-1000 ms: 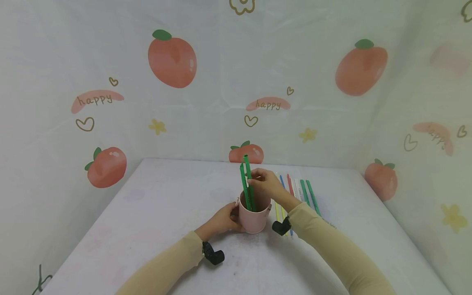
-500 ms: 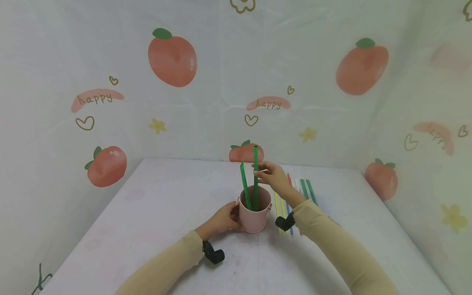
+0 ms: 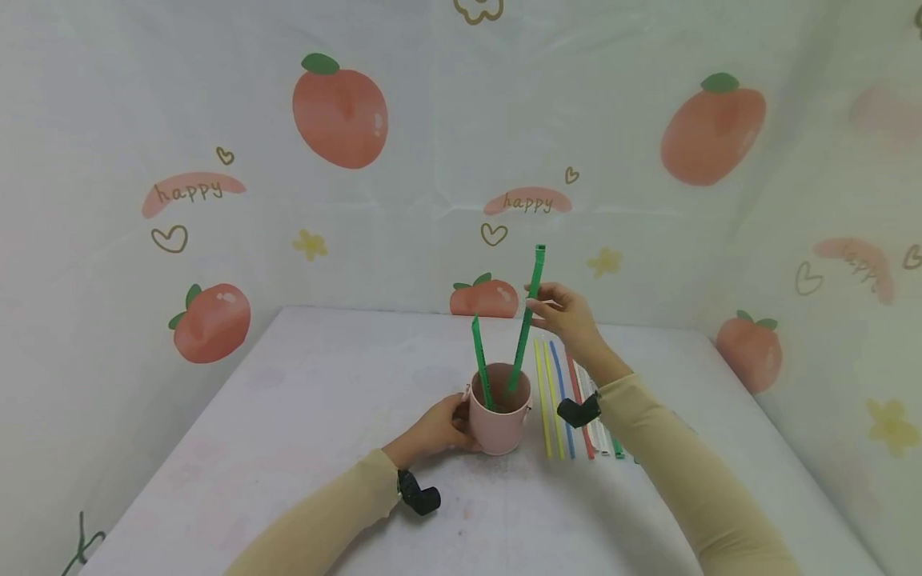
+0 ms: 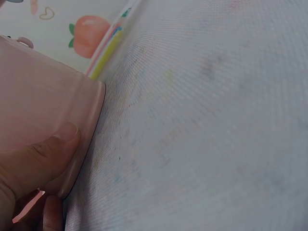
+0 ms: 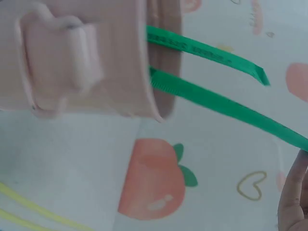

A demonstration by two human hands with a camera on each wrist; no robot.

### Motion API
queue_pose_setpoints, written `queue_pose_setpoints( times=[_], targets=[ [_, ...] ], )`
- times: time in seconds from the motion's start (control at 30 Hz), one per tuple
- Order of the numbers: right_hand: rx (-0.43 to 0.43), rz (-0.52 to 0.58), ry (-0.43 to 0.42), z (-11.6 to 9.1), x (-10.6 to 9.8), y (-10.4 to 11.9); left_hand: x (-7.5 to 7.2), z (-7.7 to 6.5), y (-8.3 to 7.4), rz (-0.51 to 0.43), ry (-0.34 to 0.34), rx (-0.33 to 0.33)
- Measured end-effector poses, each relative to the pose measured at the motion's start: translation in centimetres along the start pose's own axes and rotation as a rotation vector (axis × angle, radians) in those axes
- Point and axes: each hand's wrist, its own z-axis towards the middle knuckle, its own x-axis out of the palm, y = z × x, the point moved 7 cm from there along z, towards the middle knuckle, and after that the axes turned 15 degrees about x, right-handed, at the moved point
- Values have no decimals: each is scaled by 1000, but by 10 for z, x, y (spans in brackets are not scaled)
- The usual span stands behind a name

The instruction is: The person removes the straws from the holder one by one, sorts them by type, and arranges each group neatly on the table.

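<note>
My left hand grips the side of a small pink bucket standing upright on the table; its thumb presses low on the wall in the left wrist view. My right hand pinches a long green straw between thumb and fingertips, above and right of the bucket. That straw tilts right, its lower end still inside the bucket mouth. A second green straw, with dark print along it in the right wrist view, leans left against the rim. A side loop on the bucket shows there too.
Right of the bucket lie straws side by side: yellow straws, a blue straw, a red straw, and white and green ones partly behind the right arm. A patterned sheet stands behind the white table.
My right hand has moved up and to the right, drawing the pinched green straw higher in the bucket and tilting it right. The left hand and the other green straw stay put.
</note>
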Motion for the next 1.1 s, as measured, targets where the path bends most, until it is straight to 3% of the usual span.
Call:
queue_pose_setpoints(
  times=[0.43,0.67,0.9,1.1],
  targets=[
    [-48,171,-69,-3,-64,17,0,-2,-3,-10,-5,8],
    [-25,120,-94,-11,-89,19,0,-1,-3,-13,-1,13],
    [49,11,-166,-3,-123,-6,0,-1,-4,-9,-3,7],
    [80,-70,-174,-2,-143,-23,1,-1,-3,-12,-3,-5]
  ],
)
